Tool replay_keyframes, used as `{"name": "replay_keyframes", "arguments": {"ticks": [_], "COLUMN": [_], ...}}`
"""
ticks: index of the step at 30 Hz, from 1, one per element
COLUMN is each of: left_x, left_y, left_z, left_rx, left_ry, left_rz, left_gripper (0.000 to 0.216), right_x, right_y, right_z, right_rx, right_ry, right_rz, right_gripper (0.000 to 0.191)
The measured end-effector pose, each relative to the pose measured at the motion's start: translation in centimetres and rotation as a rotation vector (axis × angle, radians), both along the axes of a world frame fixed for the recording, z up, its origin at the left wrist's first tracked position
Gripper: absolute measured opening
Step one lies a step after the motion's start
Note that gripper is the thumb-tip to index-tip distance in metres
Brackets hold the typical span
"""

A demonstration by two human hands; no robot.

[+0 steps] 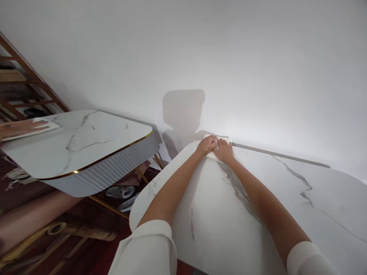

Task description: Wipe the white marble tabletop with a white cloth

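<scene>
Both my arms stretch across a white marble-patterned table (286, 198) to its far edge by the wall. My left hand (206, 145) and my right hand (224, 150) lie side by side, fingers flat, pressing on a small white cloth (220, 141). The cloth lies on the tabletop at the far edge and is mostly hidden under my hands. I wear white short sleeves.
A second marble table (83, 149) with a gold rim and ribbed grey side stands at left. Another person's hand (20, 128) presses a white cloth on it at far left. A wooden shelf (25, 91) stands behind. Rolled items and white objects lie on the dark red floor.
</scene>
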State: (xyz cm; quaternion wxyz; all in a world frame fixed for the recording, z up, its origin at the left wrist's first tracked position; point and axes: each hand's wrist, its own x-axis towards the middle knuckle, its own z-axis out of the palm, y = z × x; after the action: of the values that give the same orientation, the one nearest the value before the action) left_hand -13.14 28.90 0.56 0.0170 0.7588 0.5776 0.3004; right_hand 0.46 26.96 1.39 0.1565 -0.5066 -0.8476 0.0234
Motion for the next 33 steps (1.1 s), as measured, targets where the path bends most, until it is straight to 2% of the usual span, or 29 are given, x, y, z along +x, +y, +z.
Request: {"name": "replay_keyframes", "arguments": {"ticks": [5, 10, 15, 19, 26, 30, 33], "left_x": [2.4, 3.8, 3.5, 2.9, 1.6, 1.9, 3.3], "left_y": [-0.1, -2.4, -5.5, -9.3, -17.5, -22.3, -25.7], "left_z": [0.2, 0.0, -0.1, -0.4, -1.6, -2.1, -2.4], "left_rx": [-0.011, 0.003, 0.009, 0.031, 0.154, 0.106, 0.052], "left_ry": [-0.006, 0.034, 0.101, 0.151, 0.244, 0.238, 0.217], "left_rz": [-0.060, -0.171, -0.265, -0.189, -0.038, -0.015, 0.029], "left_gripper": [0.043, 0.048, 0.050, 0.050, 0.049, 0.050, 0.051], "right_x": [2.0, 3.5, 3.5, 2.9, 2.2, 3.0, 4.8], "right_y": [-1.0, -4.1, -7.8, -10.7, -17.4, -21.6, -24.4], "right_z": [0.0, -0.1, -0.5, -0.8, -1.5, -1.5, -1.3], "right_rx": [0.025, 0.033, 0.049, 0.073, 0.092, 0.074, 0.045], "right_ry": [-0.035, -0.062, -0.061, -0.073, -0.008, 0.011, 0.018], "right_rz": [-0.116, -0.179, -0.197, -0.127, 0.018, 0.090, 0.151], "right_gripper": [0.057, 0.059, 0.061, 0.061, 0.061, 0.059, 0.060]}}
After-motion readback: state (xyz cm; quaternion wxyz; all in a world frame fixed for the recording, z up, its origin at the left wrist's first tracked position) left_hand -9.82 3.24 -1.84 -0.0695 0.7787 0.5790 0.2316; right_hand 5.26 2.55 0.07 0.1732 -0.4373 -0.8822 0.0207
